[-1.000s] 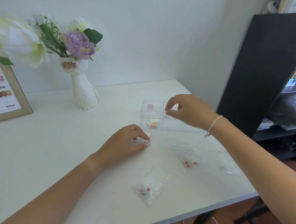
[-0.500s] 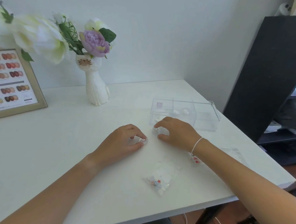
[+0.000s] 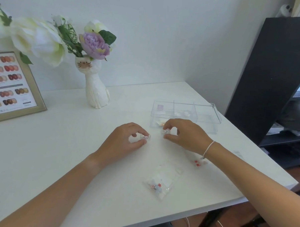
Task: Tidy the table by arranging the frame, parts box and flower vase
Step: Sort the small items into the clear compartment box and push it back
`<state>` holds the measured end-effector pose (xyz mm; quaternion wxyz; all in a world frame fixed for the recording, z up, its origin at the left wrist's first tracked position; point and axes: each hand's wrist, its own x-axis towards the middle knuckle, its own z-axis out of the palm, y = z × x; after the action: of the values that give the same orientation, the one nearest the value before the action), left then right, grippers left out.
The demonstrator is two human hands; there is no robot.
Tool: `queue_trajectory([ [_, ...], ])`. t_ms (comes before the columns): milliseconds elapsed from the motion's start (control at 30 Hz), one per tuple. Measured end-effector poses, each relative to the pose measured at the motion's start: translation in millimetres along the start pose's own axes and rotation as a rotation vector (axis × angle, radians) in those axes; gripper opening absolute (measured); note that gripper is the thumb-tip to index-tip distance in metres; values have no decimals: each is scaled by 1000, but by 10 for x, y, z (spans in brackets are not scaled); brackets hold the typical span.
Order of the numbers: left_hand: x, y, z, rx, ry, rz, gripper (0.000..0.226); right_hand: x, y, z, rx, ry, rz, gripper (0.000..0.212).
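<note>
**Both hands pinching small clear pieces by the parts box**

My left hand (image 3: 127, 140) rests low on the white surface (image 3: 57, 152), fingers curled nearly closed, thumb and forefinger pinched on a small clear piece (image 3: 145, 137) with a pinkish glint. My right hand (image 3: 184, 134) is curled the same way — fingertips nipping a second small clear bead (image 3: 166, 131) just in front of the parts box (image 3: 185, 115). That clear box, divided into compartments, sits open-topped near the surface's right edge, touching the back of my right fingers as far as I can tell.

The cat-shaped flower vase (image 3: 96, 91) stands upright toward the back wall, with the frame (image 3: 13, 87) leaning at the far left, well apart from the box. Two small plastic bags lie nearer me — one (image 3: 161, 181) between my forearms, another (image 3: 198, 162) partly under my right wrist. Open room lies across the left and middle of the surface; the front and right edges are close to the bags.
</note>
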<state>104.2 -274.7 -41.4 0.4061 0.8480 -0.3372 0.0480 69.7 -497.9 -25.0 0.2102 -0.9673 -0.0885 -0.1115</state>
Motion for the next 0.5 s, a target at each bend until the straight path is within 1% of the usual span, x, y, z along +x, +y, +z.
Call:
queue_trajectory([
  [133, 181, 87, 21, -65, 52, -11, 9, -72, 105, -252, 109, 71, 28, 11],
  [267, 484, 254, 45, -88, 89, 1, 6, -95, 220, -534, 168, 172, 71, 10],
  [400, 824, 435, 108, -73, 28, 8, 11, -61, 358, -721, 238, 242, 122, 8],
  [500, 1070, 520, 172, -23, -60, -7, 7, -33, 452, -791, 268, 266, 154, 8],
])
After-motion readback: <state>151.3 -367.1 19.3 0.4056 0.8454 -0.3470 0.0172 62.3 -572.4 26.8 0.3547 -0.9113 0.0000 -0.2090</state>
